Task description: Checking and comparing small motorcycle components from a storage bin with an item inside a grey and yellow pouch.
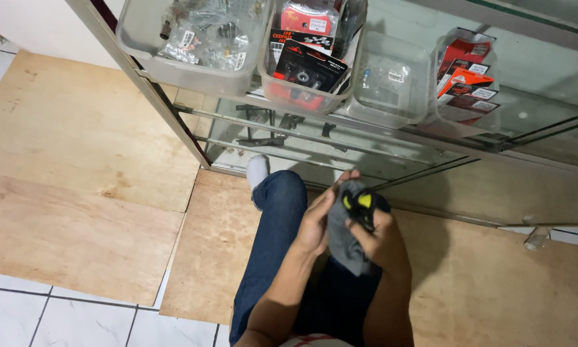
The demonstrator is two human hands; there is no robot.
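Both my bare forearms come up from the bottom edge, at about six o'clock, and converge toward the middle. My left hand [316, 223] sits at roughly nine o'clock from my right, palm turned inward, fingers curled, their tips reaching up toward twelve o'clock. My right hand [380, 239] lies close beside it, knuckles up, fingers bent and closed in a grip, thumb pressed across toward ten o'clock. The two hands nearly touch. My left leg, in blue denim, runs from seven o'clock up toward eleven, knee bent, ending in a white-socked foot.
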